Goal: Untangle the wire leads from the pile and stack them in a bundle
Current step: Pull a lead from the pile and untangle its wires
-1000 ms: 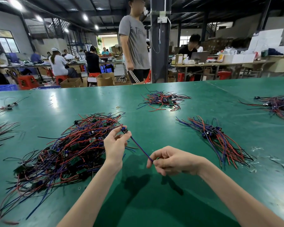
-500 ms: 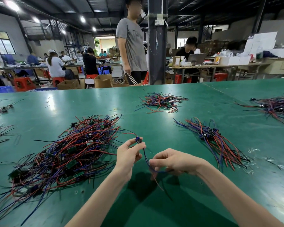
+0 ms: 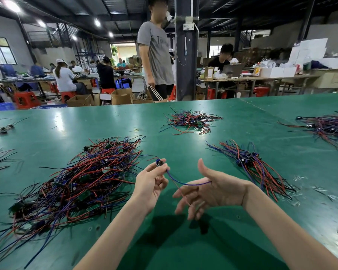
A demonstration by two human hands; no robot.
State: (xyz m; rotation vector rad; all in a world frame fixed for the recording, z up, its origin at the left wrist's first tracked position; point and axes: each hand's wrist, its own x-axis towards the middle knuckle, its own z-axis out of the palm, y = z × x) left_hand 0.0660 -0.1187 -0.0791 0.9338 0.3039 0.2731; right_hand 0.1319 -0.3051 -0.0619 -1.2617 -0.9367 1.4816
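Note:
A big tangled pile of red, blue and black wire leads (image 3: 72, 184) lies on the green table (image 3: 183, 240) at my left. My left hand (image 3: 151, 184) pinches the small dark component end of one wire lead (image 3: 185, 183), lifted above the table. Its blue wire sags across to my right hand (image 3: 209, 190), which is spread open, palm facing left, with the wire lying over the palm and a red strand hanging by the fingers. A straighter bundle of leads (image 3: 250, 166) lies to the right of my right hand.
A smaller tangle of leads (image 3: 189, 120) lies further back in the middle, another tangle (image 3: 328, 127) at the far right, and stray leads (image 3: 0, 156) at the left edge. A person in a grey shirt (image 3: 156, 55) stands beyond the table's far edge.
My right hand has opened from a pinch on the wire to spread fingers. My left hand has carried the component end rightward and nearer, away from the pile, and the taut wire has gone slack.

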